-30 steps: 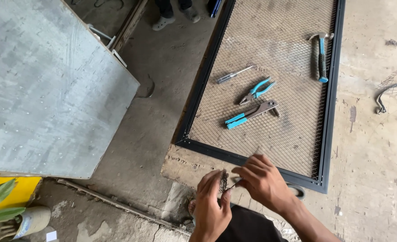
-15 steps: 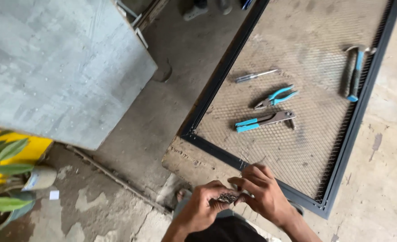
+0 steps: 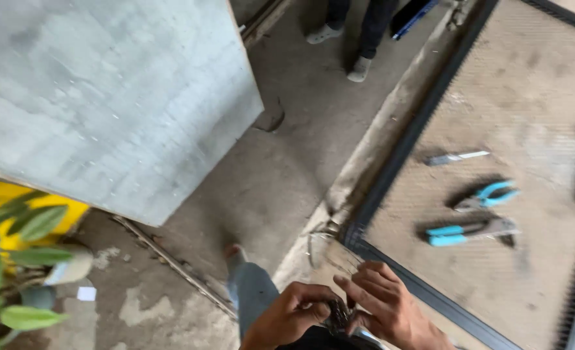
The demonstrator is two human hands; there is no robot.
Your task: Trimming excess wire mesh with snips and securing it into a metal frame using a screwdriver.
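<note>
Head view, hands (image 3: 339, 311) pinching dark metal piece (image 3: 339, 315) (blurred)

Two hands work a small dark metal piece at six o'clock, beside a mesh panel lying on the concrete floor.

The left hand (image 3: 292, 315) and right hand (image 3: 383, 304) meet around the small dark metal piece (image 3: 339, 315), fingers curled on it; its exact shape is blurred. At three o'clock lies the dark-framed mesh panel (image 3: 397, 155), carrying a screwdriver (image 3: 457, 157), blue-handled pliers (image 3: 487, 195) and a second blue-handled tool (image 3: 471, 231) just below them. A large grey board (image 3: 106, 97) fills ten o'clock, with a yellow object (image 3: 2, 201) and green leaves (image 3: 15, 259) at eight o'clock. Another person's shoes (image 3: 346, 48) stand at twelve o'clock on the concrete floor (image 3: 287, 175).
</note>
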